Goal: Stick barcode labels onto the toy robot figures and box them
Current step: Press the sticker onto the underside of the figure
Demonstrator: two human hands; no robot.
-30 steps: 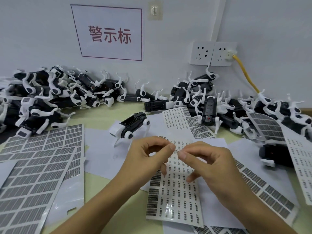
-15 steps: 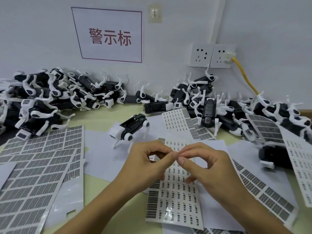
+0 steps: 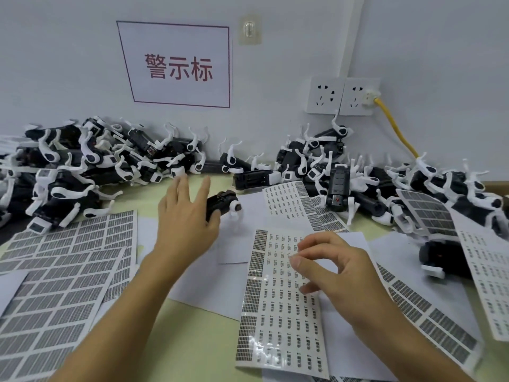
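Note:
A black-and-white toy robot dog (image 3: 225, 202) stands on white paper at the table's middle. My left hand (image 3: 184, 219) reaches over it with fingers spread, thumb against its body, hiding its rear half. My right hand (image 3: 338, 274) hovers over a sheet of small barcode labels (image 3: 278, 321), thumb and forefinger curled close together. Whether a tiny label sits between them is too small to tell. No box is in view.
Heaps of toy robots lie along the wall at the left (image 3: 82, 166) and right (image 3: 344, 172). Larger barcode sheets (image 3: 55, 285) cover the left side, and more sheets (image 3: 490, 277) lie on the right. Wall sockets (image 3: 344, 96) with a yellow cable (image 3: 396, 130) are behind.
My hands were pinched together over the label sheet. They have parted: the left hand moved up and left to the standing toy robot, while the right hand stayed over the sheet.

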